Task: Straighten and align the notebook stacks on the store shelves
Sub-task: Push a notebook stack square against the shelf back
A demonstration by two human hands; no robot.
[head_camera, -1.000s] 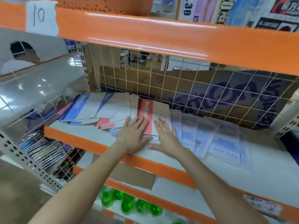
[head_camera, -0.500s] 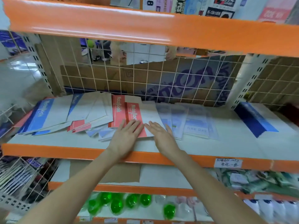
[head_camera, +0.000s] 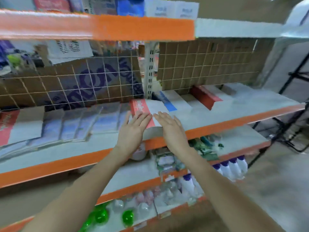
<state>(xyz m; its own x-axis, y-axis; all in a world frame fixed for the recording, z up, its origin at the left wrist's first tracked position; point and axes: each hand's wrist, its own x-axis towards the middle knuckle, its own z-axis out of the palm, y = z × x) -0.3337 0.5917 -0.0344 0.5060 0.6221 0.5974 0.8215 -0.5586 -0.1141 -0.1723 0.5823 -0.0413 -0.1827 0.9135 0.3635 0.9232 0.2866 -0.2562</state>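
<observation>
A red-spined white notebook [head_camera: 147, 108] lies at the near edge of the orange-fronted white shelf [head_camera: 225, 121]. The left hand [head_camera: 133, 129] and right hand [head_camera: 172, 129] rest flat on it, fingers straight. Plastic-wrapped blue notebooks [head_camera: 93, 121] overlap to its left.

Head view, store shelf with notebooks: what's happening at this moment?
A person lays both flat hands on a white notebook with a red spine strip on the orange-edged shelf. The left hand covers its red strip; the right hand presses its white cover. Its near edge overhangs the shelf front. A row of pale blue notebooks lies to the left.
</observation>
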